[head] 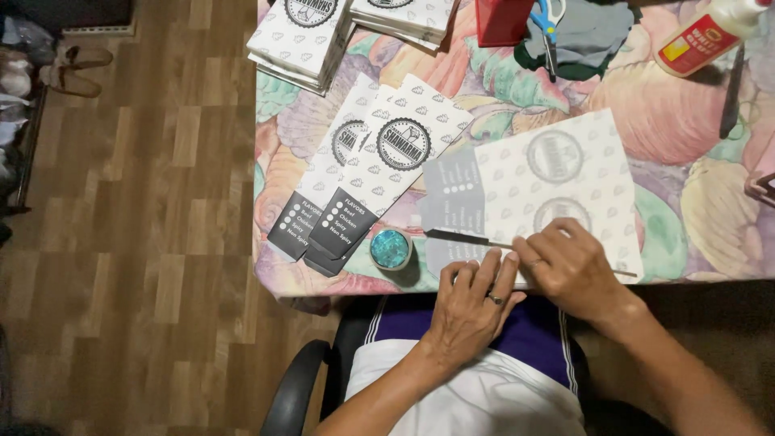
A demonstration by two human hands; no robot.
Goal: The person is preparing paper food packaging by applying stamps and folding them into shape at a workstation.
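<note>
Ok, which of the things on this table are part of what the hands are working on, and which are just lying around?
In use: left hand and right hand pressing on the flat printed box sheet, thin stick along its fold, small round pot.

Lying about: folded boxes, stacks of boxes, scissors, glue bottle, grey cloth.

a single head-worn view looks steeply down from above the seated person, close over the near edge of the table (694, 266), floor at left.

Two hands (472, 311), three flat cartons (533, 190), one scissors (548, 20).
</note>
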